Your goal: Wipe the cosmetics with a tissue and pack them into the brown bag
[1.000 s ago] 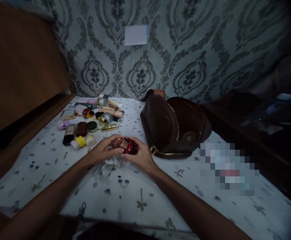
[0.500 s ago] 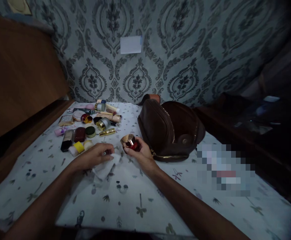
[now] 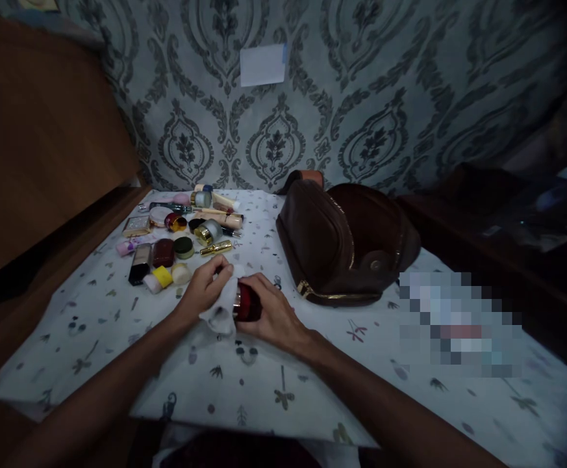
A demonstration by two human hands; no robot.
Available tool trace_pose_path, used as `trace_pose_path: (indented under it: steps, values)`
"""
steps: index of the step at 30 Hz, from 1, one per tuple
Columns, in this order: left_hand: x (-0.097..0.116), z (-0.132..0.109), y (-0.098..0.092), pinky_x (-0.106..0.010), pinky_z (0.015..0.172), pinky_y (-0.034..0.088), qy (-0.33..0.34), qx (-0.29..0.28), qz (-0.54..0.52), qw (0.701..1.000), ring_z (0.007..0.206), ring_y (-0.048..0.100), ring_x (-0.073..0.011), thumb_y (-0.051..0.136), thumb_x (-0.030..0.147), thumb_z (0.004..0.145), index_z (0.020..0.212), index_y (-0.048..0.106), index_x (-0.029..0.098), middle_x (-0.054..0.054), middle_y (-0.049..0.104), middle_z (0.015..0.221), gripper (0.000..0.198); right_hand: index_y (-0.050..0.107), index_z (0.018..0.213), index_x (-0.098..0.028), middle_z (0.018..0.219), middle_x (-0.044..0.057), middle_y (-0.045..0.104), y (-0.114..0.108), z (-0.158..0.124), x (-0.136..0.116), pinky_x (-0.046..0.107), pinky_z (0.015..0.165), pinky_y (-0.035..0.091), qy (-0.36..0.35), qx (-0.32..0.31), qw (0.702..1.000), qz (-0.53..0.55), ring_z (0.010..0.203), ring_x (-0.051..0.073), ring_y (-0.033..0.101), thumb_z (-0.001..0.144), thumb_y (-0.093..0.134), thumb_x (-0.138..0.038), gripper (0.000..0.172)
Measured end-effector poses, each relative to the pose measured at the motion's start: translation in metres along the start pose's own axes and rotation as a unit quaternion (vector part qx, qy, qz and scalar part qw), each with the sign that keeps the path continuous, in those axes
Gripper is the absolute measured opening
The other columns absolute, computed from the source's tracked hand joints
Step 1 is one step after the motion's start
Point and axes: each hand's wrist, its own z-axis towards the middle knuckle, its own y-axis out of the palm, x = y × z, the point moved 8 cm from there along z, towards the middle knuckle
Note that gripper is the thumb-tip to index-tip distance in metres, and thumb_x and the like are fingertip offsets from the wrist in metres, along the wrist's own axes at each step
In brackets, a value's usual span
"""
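My right hand (image 3: 278, 312) is closed around a red cosmetic jar (image 3: 248, 303), which lies on its side in my grip. Its gold lid end points left and is mostly covered by a white wipe (image 3: 221, 313). My left hand (image 3: 208, 286) pinches that wipe and presses it against the lid. Both hands are close together just above the patterned cloth. Beyond my left hand lies a gold lipstick tube (image 3: 216, 247), with a dark green-lidded small jar (image 3: 183, 247) beside it.
Several cosmetics, among them a dark red case (image 3: 163, 253) and a yellow-banded item (image 3: 162, 277), lie at the left back. A brown leather bag (image 3: 319, 240) stands unzipped right of centre. Wooden furniture (image 3: 44, 143) borders the left; a blurred patch (image 3: 458, 325) covers something at right.
My hands have come together. The jar has turned onto its side, and the wipe, earlier apart from it in my left hand, now covers its lid. The view has shifted slightly.
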Motion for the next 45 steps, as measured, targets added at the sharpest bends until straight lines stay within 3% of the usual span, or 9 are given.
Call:
trace_pose_path:
  steps: [3,7,12,16,25,30,36,40,45]
  values:
    - [-0.017,0.004,-0.002,-0.025,0.061,0.035,-0.031,-0.001,-0.051,0.998,0.064,0.041,-0.0127,0.05,0.049,0.09,0.075,0.043,0.02,0.004,0.041,0.068,0.033,0.058,0.112,-0.021,0.105,0.005,0.064,-0.001,0.002,0.008,0.034,0.087,0.05,0.033,0.026,0.995,0.094,0.096,0.021,0.062,0.064,0.077,-0.025,0.052]
    - [-0.01,0.003,-0.004,-0.027,0.069,0.041,-0.02,0.016,-0.035,0.999,0.073,0.048,-0.0152,0.049,0.05,0.091,0.084,0.05,0.019,0.001,0.049,0.077,0.032,0.057,0.106,-0.02,0.097,0.002,0.066,0.0,0.003,0.03,0.033,0.084,0.051,0.133,0.064,0.964,0.221,0.09,0.02,0.064,0.059,0.079,-0.029,0.053]
    - [0.003,-0.006,0.012,-0.035,0.095,0.043,0.001,-0.065,0.006,0.998,0.106,0.057,-0.0235,0.037,0.05,0.098,0.117,0.054,0.018,-0.007,0.063,0.112,0.041,0.057,0.106,-0.019,0.099,0.003,0.067,-0.007,0.004,0.037,0.035,0.086,0.051,0.148,0.1,0.964,0.196,0.09,0.021,0.064,0.058,0.075,-0.026,0.051]
    - [0.003,-0.01,0.018,-0.041,0.108,0.035,0.051,-0.093,0.051,0.993,0.126,0.049,-0.0303,0.051,0.057,0.09,0.136,0.041,0.016,-0.015,0.052,0.138,0.062,0.056,0.107,-0.018,0.103,0.006,0.067,-0.006,0.004,0.039,0.035,0.088,0.052,0.127,0.105,0.967,0.196,0.094,0.022,0.065,0.059,0.069,-0.022,0.051]
    - [0.008,-0.01,0.015,-0.031,0.082,0.044,0.057,-0.086,0.097,0.99,0.091,0.058,-0.0227,0.051,0.059,0.089,0.117,0.048,0.019,-0.004,0.062,0.1,0.049,0.052,0.125,-0.022,0.12,0.009,0.063,-0.002,0.003,0.03,0.039,0.1,0.048,0.04,0.086,0.988,0.118,0.112,0.025,0.062,0.065,0.066,-0.015,0.062]
    - [0.01,-0.013,0.015,-0.028,0.073,0.041,0.051,-0.077,0.089,0.992,0.081,0.055,-0.019,0.051,0.056,0.091,0.103,0.048,0.02,-0.001,0.059,0.089,0.038,0.049,0.133,-0.023,0.114,0.011,0.059,-0.008,-0.004,0.006,0.042,0.092,0.054,-0.039,0.072,0.996,-0.035,0.107,0.026,0.062,0.078,0.065,-0.017,0.058]
    - [0.015,-0.015,0.019,-0.028,0.076,0.042,0.029,-0.07,0.023,0.997,0.082,0.055,-0.0181,0.044,0.051,0.094,0.101,0.046,0.02,0.0,0.058,0.087,0.032,0.034,0.149,-0.029,0.133,0.015,0.048,-0.003,-0.013,0.002,0.04,0.075,0.061,-0.066,0.048,0.975,-0.205,0.1,0.028,0.066,0.084,0.059,-0.01,0.072]
    - [0.013,-0.014,0.019,-0.03,0.082,0.043,-0.005,-0.063,-0.029,0.998,0.086,0.053,-0.0176,0.039,0.05,0.097,0.094,0.047,0.021,0.0,0.056,0.087,0.03,0.033,0.151,-0.032,0.138,0.014,0.048,0.0,-0.015,0.002,0.042,0.086,0.06,-0.094,0.042,0.965,-0.24,0.113,0.031,0.062,0.084,0.054,-0.005,0.075]
    - [-0.001,-0.008,0.01,-0.031,0.079,0.047,-0.04,-0.011,-0.093,0.995,0.078,0.051,-0.0165,0.04,0.053,0.096,0.078,0.045,0.021,0.0,0.051,0.077,0.037,0.035,0.15,-0.03,0.145,0.013,0.047,0.002,-0.016,-0.007,0.046,0.102,0.052,-0.149,0.034,0.962,-0.228,0.129,0.03,0.053,0.081,0.048,0.001,0.077]
